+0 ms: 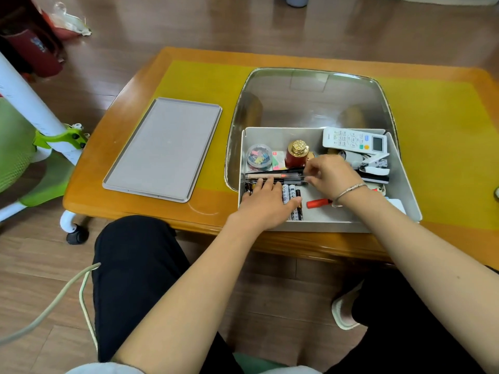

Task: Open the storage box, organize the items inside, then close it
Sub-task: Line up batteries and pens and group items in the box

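Wooden flooring surrounds a low orange-brown worktop (135,109) with a yellow mat, where the open white rectangular storage box (405,184) sits partly on a shiny metal tray (310,85); its flat grey lid (164,147) lies well to the left of the fingers. The left hand (266,205) rests flat, fingers straight, on a row of batteries (290,191), while the right hand (330,174) pinches the end of a bundle of dark pens (272,176) just beyond the left fingertips. Past the fingers stand a clear tub of coloured clips (259,157), a red gold-capped bottle (297,155) and a white remote control (353,140). Pens look light, stiff and prone to rolling, best gripped mid-shaft together; the bottle seems fragile, so take it by its body.
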`<action>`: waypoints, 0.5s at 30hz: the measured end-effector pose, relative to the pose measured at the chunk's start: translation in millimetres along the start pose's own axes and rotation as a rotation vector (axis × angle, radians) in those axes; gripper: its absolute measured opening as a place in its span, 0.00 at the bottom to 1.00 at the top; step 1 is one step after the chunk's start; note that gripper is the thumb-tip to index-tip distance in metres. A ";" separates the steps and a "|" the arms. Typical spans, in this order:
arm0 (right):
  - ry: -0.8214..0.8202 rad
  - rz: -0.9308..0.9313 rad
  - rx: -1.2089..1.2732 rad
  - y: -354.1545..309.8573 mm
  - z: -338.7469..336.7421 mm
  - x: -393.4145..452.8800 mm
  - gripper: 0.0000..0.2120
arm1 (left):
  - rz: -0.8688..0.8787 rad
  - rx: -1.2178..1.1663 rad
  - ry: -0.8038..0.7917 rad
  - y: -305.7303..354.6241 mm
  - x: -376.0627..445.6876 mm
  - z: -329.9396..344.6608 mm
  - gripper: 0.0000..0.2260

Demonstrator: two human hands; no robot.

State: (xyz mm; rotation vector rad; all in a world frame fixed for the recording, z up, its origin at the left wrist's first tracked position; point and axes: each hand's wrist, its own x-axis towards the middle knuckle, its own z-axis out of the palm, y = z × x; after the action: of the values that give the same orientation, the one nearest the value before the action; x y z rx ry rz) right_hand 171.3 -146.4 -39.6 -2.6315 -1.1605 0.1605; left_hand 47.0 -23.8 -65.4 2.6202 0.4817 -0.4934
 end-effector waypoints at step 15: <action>-0.328 0.039 -0.353 4.5 -2.5 -21.5 0.09 | 0.009 0.006 0.048 -1.9 0.7 2.6 0.30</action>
State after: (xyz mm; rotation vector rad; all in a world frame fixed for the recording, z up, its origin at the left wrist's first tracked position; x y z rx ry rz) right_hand 160.5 -165.6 -38.5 -3.0212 -1.3458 0.4482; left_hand 46.2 -23.3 -68.6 2.6436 0.4849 -0.4302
